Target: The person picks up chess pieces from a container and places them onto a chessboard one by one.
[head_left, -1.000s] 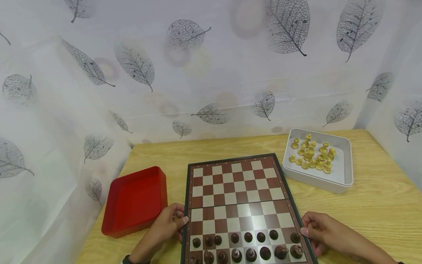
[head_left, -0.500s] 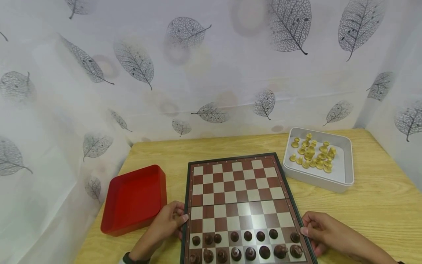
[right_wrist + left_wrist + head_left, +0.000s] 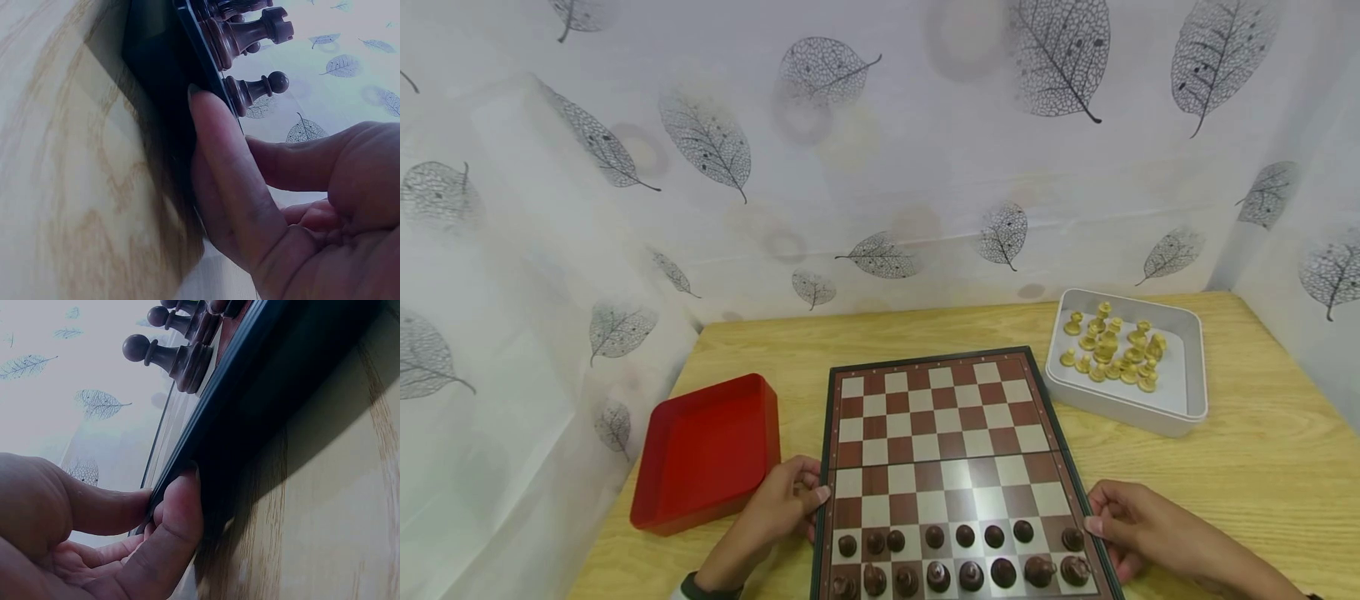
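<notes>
A brown and cream chessboard (image 3: 955,421) with a dark rim lies in the middle of the head view. Two rows of dark brown chess pieces (image 3: 937,575) stand upright on its near end. My left hand (image 3: 786,504) grips the board's left edge; the left wrist view has the thumb at the rim and fingers against the side and underside. At the right edge, my right hand (image 3: 1138,529) pinches the rim in the same way. In the right wrist view, a rook (image 3: 250,34) and a pawn (image 3: 259,90) stand just above the fingers.
A red tray (image 3: 703,454) sits left of the board, close to the left forearm. At the back right, a light grey box (image 3: 1180,350) holds several yellow chess pieces (image 3: 1105,346). Leaf-patterned sheeting (image 3: 917,150) rises behind the wooden table (image 3: 1240,454).
</notes>
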`<state>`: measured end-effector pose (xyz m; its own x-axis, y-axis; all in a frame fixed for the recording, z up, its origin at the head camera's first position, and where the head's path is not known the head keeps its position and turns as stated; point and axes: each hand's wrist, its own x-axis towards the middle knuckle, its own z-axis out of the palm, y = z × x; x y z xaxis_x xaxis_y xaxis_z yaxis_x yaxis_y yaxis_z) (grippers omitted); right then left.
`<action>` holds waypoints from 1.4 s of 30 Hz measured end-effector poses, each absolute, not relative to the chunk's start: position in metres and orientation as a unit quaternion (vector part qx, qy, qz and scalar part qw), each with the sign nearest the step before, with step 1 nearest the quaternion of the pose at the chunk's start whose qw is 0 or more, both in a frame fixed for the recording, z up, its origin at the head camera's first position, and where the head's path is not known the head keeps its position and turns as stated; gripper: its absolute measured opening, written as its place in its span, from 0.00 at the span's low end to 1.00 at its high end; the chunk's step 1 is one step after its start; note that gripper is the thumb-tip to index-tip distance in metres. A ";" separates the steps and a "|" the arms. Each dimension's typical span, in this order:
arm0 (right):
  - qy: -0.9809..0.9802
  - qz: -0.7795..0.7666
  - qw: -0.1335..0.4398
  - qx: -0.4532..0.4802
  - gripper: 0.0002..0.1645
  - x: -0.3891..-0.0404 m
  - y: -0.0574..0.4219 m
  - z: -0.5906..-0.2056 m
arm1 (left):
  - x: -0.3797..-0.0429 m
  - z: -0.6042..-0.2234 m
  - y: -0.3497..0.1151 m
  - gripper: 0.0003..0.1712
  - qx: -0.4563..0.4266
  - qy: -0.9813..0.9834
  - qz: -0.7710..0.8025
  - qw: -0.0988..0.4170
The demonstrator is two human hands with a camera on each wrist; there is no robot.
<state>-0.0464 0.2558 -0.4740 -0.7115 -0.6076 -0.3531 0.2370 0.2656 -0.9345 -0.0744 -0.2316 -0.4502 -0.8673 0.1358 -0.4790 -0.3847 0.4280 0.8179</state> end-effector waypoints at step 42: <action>0.700 -0.600 0.364 -0.129 0.11 -0.039 0.255 -0.473 | -0.080 -0.450 -0.227 0.22 -0.074 0.825 0.517 0.214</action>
<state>-0.0385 0.2553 -0.4735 -0.7016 -0.6175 -0.3557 0.2568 0.2465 -0.9345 -0.0804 -0.2273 -0.4500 -0.8975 0.0982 -0.4300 -0.3441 0.4540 0.8219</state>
